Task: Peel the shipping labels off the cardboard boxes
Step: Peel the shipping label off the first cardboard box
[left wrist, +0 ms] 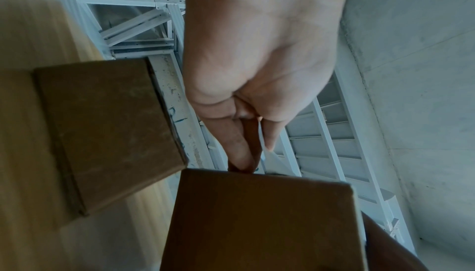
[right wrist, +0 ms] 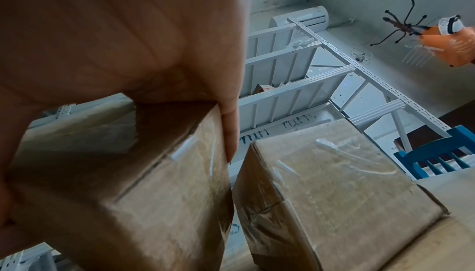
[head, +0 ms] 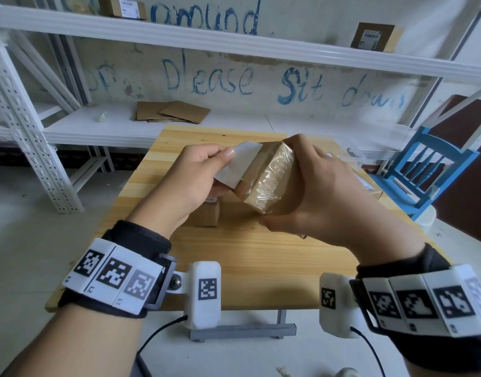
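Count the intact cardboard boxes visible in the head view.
5: held box in the right hand; table box below the left hand; another box behind the right hand; left shelf box and right shelf box on the top shelf. More may be hidden.

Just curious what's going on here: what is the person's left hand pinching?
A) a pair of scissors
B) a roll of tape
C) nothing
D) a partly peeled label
D: the left hand pinches the grey-white label, lifted partway off the cardboard box gripped by the right hand.
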### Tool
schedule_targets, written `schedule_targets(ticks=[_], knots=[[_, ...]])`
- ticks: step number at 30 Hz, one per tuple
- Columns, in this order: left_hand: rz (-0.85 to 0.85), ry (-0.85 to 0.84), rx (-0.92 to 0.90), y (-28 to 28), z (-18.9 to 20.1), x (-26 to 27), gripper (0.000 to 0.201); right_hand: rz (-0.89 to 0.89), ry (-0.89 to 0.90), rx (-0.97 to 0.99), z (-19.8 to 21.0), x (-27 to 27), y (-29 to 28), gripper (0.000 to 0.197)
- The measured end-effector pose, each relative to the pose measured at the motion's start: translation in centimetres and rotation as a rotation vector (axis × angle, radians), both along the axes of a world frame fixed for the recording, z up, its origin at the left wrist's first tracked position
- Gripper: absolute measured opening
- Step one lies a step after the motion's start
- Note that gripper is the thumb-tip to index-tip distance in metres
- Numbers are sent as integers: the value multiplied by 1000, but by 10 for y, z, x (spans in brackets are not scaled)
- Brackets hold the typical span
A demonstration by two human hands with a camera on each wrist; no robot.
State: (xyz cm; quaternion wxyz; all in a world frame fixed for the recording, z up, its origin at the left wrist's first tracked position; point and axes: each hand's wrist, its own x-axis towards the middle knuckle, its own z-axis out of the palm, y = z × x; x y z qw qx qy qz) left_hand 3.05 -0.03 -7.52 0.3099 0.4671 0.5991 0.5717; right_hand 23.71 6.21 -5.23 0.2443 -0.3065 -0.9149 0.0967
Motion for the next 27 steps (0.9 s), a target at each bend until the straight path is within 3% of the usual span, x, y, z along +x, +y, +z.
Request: schedule_targets(ticks=[27], knots=[[55,3,126,2,1,14,22,3,64,-39,-1,3,3,77]])
